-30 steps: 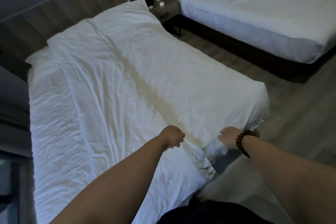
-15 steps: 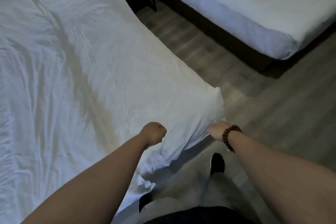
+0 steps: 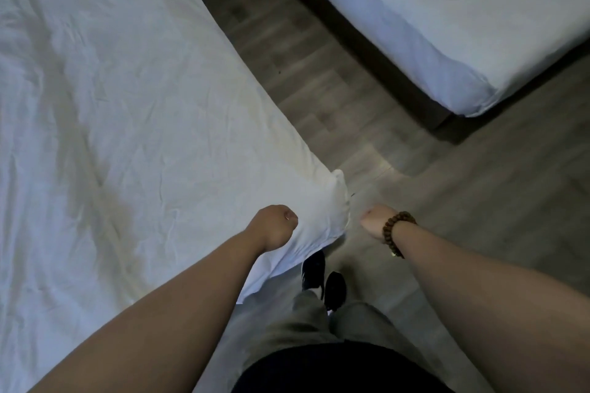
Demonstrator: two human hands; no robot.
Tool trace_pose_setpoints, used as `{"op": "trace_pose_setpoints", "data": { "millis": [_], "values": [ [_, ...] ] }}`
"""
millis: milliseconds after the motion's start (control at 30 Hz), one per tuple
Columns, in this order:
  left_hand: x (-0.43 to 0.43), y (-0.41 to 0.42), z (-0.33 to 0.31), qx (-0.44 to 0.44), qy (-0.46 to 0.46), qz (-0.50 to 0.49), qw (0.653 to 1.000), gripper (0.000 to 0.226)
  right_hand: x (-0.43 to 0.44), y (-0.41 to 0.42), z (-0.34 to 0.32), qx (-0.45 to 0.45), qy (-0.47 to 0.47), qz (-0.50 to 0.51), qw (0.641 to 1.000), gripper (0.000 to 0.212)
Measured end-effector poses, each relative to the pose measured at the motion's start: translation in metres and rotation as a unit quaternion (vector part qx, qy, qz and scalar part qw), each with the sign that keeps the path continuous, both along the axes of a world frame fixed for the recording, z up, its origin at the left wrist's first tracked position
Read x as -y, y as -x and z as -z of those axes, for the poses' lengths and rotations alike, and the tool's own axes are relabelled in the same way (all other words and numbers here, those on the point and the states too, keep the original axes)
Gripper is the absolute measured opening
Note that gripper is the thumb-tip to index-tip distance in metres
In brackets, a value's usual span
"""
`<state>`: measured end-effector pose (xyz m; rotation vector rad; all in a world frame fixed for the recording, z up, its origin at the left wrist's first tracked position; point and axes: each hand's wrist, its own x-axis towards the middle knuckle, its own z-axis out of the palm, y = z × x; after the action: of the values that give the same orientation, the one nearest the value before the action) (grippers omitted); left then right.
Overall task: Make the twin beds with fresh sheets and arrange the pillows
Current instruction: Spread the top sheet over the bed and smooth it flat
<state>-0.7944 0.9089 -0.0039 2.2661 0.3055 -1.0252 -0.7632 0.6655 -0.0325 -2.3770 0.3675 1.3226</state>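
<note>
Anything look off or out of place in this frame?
The sheet at left is heavily creased. A yellowish band runs along it toward the foot; whether it is a stain or just the lighting cannot be told. Its corner hangs loose, not tucked. The far bed looks smooth.

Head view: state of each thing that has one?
White wrinkled sheet: spread flat, creased, corner untucked.
Far bed's white sheet: smooth, snug at its corner.
Left hand: fisted, seemingly gripping the wrinkled sheet.
Right hand: fisted beside the corner, nothing seen in it.
Brown bead bracelet: on right wrist.
</note>
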Motion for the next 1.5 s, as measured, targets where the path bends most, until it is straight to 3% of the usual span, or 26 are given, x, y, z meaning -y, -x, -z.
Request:
{"op": "trace_pose_setpoints", "data": {
  "millis": [267,433,567,667,800,833,933,1033,1200,1333,1433,1500],
  "values": [
    [0.03,-0.041,0.047,-0.045,-0.03,0.009,0.998,0.031,0.024,-0.057,0.038,-0.033,-0.043,0.012,0.998,0.02],
    [0.06,-0.07,0.091,-0.067,-0.066,-0.007,0.996,0.036,0.039,-0.094,0.106,-0.069,-0.072,-0.035,0.994,0.025],
    [0.099,-0.099,0.121,-0.039,-0.079,-0.023,0.996,0.032,0.044,-0.114,0.156,-0.107,-0.081,-0.071,0.988,0.037],
    [0.133,-0.128,0.14,-0.012,-0.084,0.016,0.996,0.03,0.04,-0.131,0.188,-0.094,-0.084,-0.036,0.991,0.042],
    [0.152,-0.153,0.165,0.009,-0.129,0.024,0.991,0.03,0.024,-0.139,0.228,-0.137,-0.112,0.034,0.984,0.071],
    [0.153,-0.157,0.171,0.003,-0.141,0.018,0.99,0.03,0.018,-0.139,0.239,-0.139,-0.136,0.025,0.98,0.069],
    [0.15,-0.16,0.182,-0.02,-0.146,-0.012,0.989,0.027,0.008,-0.138,0.261,-0.126,-0.179,-0.034,0.975,0.038],
    [0.145,-0.159,0.181,-0.02,-0.152,-0.049,0.987,0.026,0.021,-0.134,0.25,-0.124,-0.186,-0.077,0.972,0.028],
    [0.14,-0.152,0.153,-0.061,-0.161,-0.1,0.98,0.019,0.051,-0.11,0.198,-0.099,-0.214,-0.1,0.967,0.044],
    [0.14,-0.134,0.108,-0.06,-0.159,-0.143,0.975,0.015,0.045,-0.105,0.139,-0.092,-0.256,0.012,0.962,0.029],
    [0.142,-0.115,0.068,-0.061,-0.167,-0.148,0.973,0.017,0.031,-0.11,0.094,-0.156,-0.252,0.13,0.946,0.026],
    [0.145,-0.102,0.042,-0.051,-0.181,-0.155,0.97,0.014,0.019,-0.116,0.066,-0.193,-0.256,0.145,0.936,0.023]
  ]
}}
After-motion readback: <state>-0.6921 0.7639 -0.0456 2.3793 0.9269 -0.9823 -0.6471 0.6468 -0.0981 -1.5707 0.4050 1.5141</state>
